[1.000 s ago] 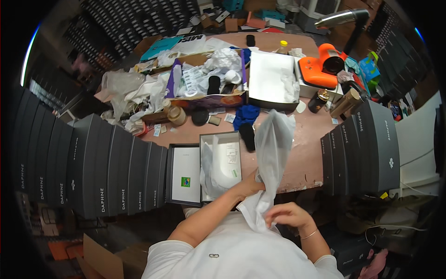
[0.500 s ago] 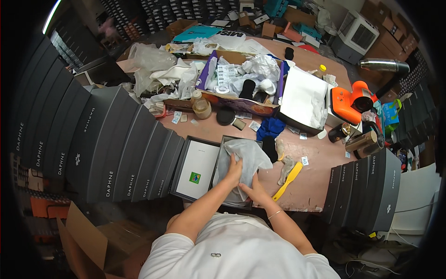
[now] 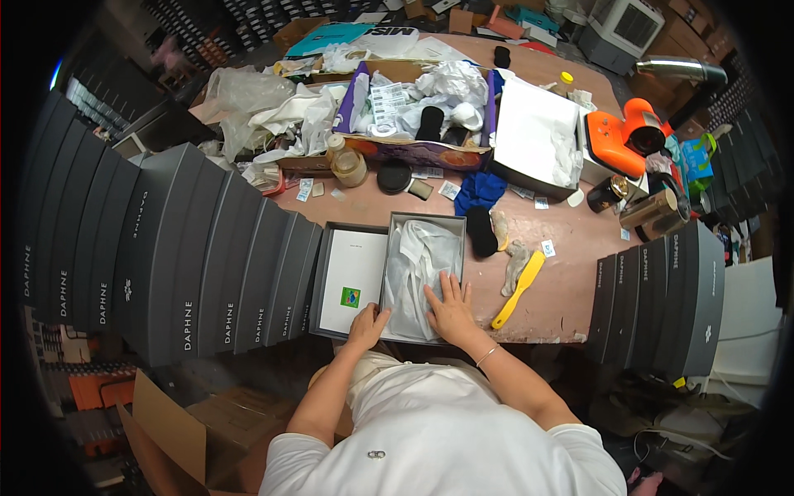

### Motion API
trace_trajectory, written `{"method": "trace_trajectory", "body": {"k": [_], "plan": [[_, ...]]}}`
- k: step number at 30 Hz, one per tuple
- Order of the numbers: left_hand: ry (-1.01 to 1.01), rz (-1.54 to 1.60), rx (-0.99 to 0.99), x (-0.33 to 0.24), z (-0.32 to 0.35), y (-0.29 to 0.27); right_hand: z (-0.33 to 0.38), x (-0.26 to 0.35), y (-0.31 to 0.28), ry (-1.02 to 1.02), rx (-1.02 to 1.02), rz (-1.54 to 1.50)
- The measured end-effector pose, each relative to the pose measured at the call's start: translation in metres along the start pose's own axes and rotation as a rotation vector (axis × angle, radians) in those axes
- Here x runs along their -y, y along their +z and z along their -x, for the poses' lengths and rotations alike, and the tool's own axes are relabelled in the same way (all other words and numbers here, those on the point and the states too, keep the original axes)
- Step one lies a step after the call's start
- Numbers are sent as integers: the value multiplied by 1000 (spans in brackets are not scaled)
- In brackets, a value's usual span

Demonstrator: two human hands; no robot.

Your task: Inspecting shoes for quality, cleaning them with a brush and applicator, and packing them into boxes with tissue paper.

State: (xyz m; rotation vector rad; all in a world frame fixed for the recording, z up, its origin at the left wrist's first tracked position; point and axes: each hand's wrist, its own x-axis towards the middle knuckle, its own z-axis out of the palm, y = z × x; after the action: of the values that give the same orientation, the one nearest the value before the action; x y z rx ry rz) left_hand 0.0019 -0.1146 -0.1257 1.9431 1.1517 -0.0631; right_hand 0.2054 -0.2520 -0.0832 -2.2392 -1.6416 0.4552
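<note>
Head view: my right hand [image 3: 451, 307] lies flat and open on the tissue paper [image 3: 420, 269], pressing it into the grey box [image 3: 424, 220]; my left hand [image 3: 366, 324] seemingly pinches the near rim, steadying it.

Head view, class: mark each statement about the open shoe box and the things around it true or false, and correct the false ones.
1. The right hand lies flat on the white paper in the open grey box. True.
2. The left hand holds the yellow brush. False: the brush lies on the table right of the box; the left hand is at the box's near edge beside the lid.
3. The lid lies left of the box. True.
4. The orange tool sits inside the box. False: it stands at the table's far right.
</note>
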Motion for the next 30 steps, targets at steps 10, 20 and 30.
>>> {"method": "trace_trajectory", "body": {"k": [10,20,30], "plan": [[135,-305,-127,13,-4,14,36,-34,-32,96,-84,-349],[219,1145,-6,-116,102,-111,47,-25,-84,124,-190,-940],[174,406,-328,-76,-10,5,-3,-44,-10,445,-208,-733]]}}
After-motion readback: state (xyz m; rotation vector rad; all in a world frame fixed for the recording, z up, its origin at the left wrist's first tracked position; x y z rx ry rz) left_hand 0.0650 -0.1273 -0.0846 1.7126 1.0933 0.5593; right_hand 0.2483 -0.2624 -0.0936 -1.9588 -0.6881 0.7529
